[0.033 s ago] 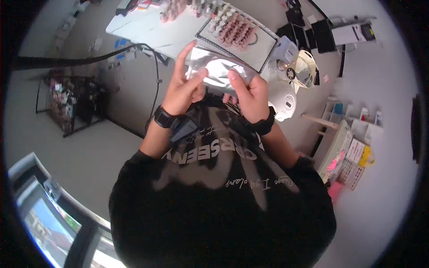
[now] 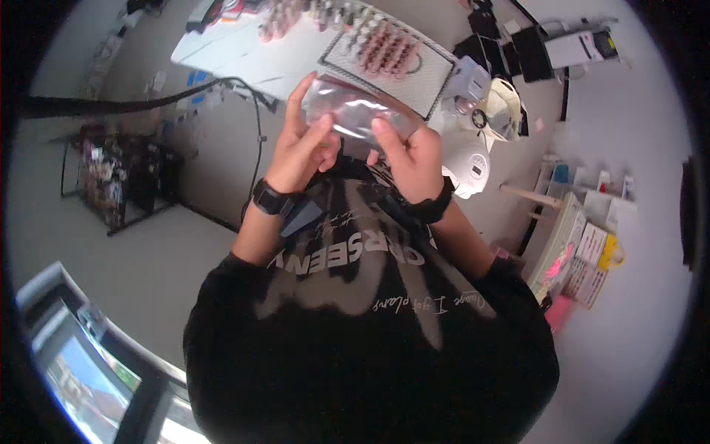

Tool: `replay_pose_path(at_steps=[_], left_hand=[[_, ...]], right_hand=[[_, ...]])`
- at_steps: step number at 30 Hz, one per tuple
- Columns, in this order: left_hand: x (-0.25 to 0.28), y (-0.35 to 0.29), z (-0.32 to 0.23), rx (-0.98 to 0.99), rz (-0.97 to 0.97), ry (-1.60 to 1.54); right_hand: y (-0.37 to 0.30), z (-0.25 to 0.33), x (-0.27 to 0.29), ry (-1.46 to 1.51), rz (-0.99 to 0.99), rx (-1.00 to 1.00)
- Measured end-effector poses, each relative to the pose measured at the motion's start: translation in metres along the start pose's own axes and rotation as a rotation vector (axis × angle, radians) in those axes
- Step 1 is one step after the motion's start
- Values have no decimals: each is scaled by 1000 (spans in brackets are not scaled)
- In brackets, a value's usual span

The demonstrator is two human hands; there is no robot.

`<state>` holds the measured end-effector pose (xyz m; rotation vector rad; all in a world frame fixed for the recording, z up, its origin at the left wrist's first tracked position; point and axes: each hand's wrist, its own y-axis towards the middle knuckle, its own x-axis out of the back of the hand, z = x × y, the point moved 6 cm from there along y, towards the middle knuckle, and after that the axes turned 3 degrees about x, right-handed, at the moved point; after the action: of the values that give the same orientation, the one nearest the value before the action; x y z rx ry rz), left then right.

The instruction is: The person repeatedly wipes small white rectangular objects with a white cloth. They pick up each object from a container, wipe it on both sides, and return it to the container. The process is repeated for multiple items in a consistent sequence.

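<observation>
A shiny silver pouch point(image 2: 353, 107) is stretched between my two hands, above the near edge of a white table. My left hand point(image 2: 297, 152) grips its left end, thumb on the face towards me and index finger extended up along the side. At the other end, my right hand point(image 2: 416, 164) pinches the pouch with its thumb on top. The fingers behind it are mostly hidden. Glare covers its face, so I cannot tell what is inside.
On the white table point(image 2: 244, 55), several small bottles point(image 2: 388, 50) stand in rows on a dark-edged mat point(image 2: 427, 87). A white rounded device point(image 2: 470, 164) with a small display sits at right, by a cream container point(image 2: 505, 111). A black cable point(image 2: 259, 122) hangs at left.
The pouch has tilted in my hands, and its glare has dimmed and shifted. Both hands have moved slightly left, keeping their hold.
</observation>
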<state>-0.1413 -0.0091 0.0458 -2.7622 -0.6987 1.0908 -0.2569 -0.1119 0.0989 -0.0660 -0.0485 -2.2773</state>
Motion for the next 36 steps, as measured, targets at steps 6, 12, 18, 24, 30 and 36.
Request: replay_pose_path(at_steps=[6, 12, 18, 24, 30, 36], left_hand=[[-37, 16, 31, -104, 194, -233], [-62, 42, 48, 34, 119, -345], [-64, 66, 83, 162, -99, -149], [-82, 95, 101, 154, -72, -192], [-117, 121, 116, 220, -112, -329], [-120, 121, 140, 282, -179, -394]], right_hand=[[-7, 26, 7, -996, -61, 750], [-18, -4, 27, -1094, -16, 599], [-15, -31, 60, -973, 115, 543], [-9, -35, 132, -682, 116, 456], [5, -140, 291, -779, -206, 134], [61, -276, 438, -1061, -95, -468]])
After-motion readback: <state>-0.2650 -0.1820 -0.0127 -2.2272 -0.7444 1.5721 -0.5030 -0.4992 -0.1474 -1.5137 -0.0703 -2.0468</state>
